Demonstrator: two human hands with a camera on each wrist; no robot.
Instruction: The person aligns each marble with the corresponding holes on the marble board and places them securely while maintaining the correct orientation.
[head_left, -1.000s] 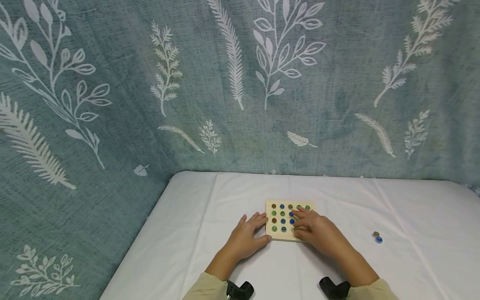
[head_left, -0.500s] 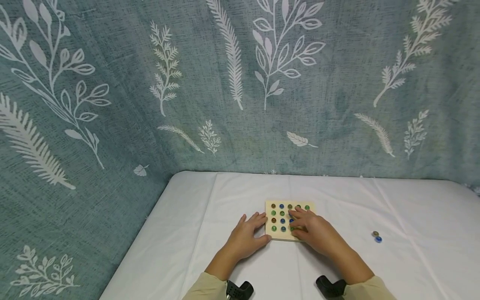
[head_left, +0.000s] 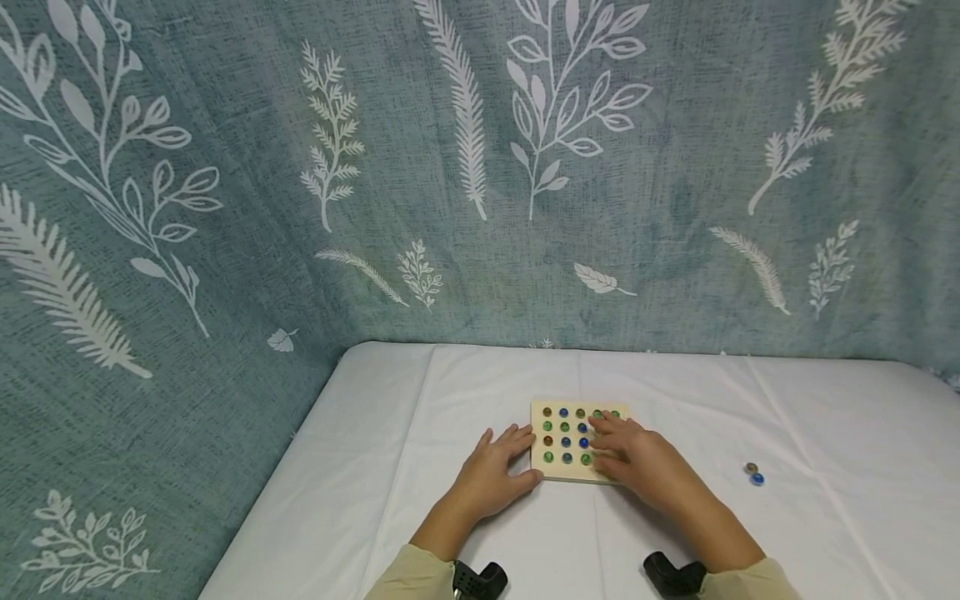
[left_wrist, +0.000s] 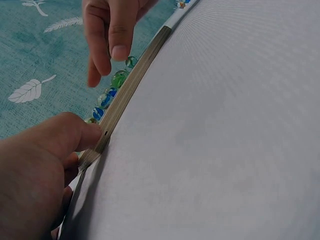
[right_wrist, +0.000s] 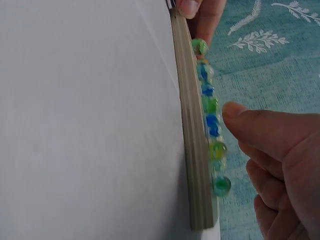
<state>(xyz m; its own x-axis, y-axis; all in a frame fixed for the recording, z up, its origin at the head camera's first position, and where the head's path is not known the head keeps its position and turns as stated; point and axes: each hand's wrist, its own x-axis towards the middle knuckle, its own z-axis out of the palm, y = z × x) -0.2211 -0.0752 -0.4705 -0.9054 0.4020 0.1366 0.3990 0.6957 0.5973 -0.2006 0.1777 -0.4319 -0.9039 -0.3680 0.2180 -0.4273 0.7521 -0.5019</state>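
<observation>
A pale wooden board (head_left: 573, 472) lies on the white cloth, with rows of glass marbles in green, blue and amber on it. My left hand (head_left: 491, 475) holds its near left corner, thumb against the front edge and fingers along the left side. Over the board's right part hovers my right hand (head_left: 637, 458), fingers loosely bent and hiding the marbles beneath. In the right wrist view the thumb (right_wrist: 234, 112) stands just apart from the row of marbles, and nothing shows in its grasp. A green marble (head_left: 586, 459) in the near row sits beside the fingers.
Two loose marbles, one amber (head_left: 752, 468) and one blue (head_left: 757, 479), lie to the right on the white cloth (head_left: 825, 417). A blue-green leaf-patterned curtain (head_left: 480, 250) hangs behind and to the left of the table.
My right hand moved slightly left, then back right and off the near-row green marble, which now shows fully. The left hand and the board have stayed put.
</observation>
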